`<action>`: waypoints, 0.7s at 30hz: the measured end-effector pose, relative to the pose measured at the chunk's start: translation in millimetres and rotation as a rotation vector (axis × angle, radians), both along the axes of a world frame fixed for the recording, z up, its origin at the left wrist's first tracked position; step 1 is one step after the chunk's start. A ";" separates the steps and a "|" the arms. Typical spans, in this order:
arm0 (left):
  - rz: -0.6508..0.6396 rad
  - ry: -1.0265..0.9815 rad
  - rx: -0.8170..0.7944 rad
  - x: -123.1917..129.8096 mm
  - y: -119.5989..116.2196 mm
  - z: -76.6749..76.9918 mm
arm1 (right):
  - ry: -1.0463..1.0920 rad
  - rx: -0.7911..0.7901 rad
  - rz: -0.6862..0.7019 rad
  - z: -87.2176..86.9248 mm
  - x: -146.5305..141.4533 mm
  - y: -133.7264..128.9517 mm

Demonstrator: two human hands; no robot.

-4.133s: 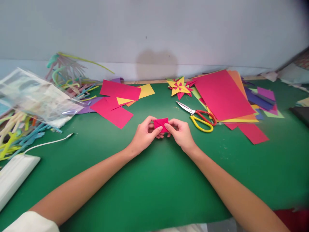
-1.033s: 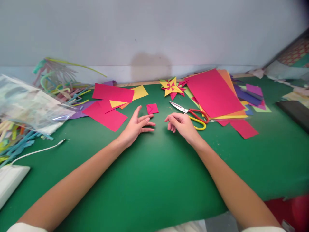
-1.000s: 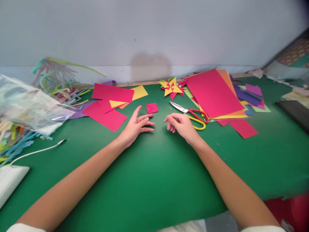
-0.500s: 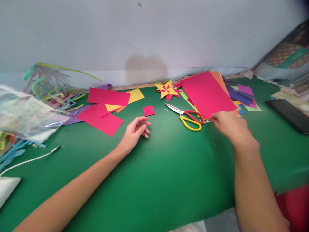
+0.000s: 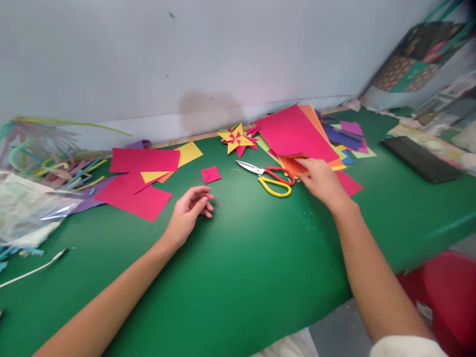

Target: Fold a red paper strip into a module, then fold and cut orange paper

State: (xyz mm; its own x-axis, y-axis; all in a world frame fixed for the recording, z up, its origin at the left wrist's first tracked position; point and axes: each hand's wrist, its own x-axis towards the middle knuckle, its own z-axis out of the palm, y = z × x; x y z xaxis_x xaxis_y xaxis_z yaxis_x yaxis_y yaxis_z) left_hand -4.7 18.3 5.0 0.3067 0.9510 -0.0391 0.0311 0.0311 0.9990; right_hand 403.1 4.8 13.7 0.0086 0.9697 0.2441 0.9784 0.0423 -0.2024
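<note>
My left hand rests on the green table with loosely curled fingers apart, holding nothing. Just beyond it lies a small folded red square. At the right, my right hand has its fingers at the front edge of the stacked red paper, which is lifted and shows orange sheets beneath. Scissors with one red and one yellow handle lie left of that hand. Behind them sits a yellow and red paper star.
Red sheets and a yellow sheet lie at the left, near colourful strips and a clear plastic bag. A black case is at the right, a red stool below the table edge.
The view has turned to the right. My right hand has moved left along the stack's front edge, which now curls up. A red piece now shows beside that hand.
</note>
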 end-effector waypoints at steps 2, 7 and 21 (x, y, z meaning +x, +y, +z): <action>-0.005 0.013 -0.002 -0.2 -0.4 0.5 | 0.010 -0.020 0.076 -4.2 9.2 8.2; -0.015 0.013 -0.001 -1.7 0.1 -1.3 | 0.139 -0.105 0.069 -14.6 29.7 22.7; -0.044 0.043 0.011 -2.7 0.0 -4.8 | 0.253 -0.156 0.082 -4.9 46.7 32.9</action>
State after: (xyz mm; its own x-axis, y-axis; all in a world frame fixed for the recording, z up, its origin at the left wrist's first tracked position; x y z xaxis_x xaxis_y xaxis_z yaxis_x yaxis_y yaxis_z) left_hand -7.4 18.3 0.2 0.3467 0.9370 -0.0431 0.0755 0.0179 0.9970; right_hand 449.8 37.7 8.8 -0.0297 0.9953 0.0924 0.8907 0.0683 -0.4493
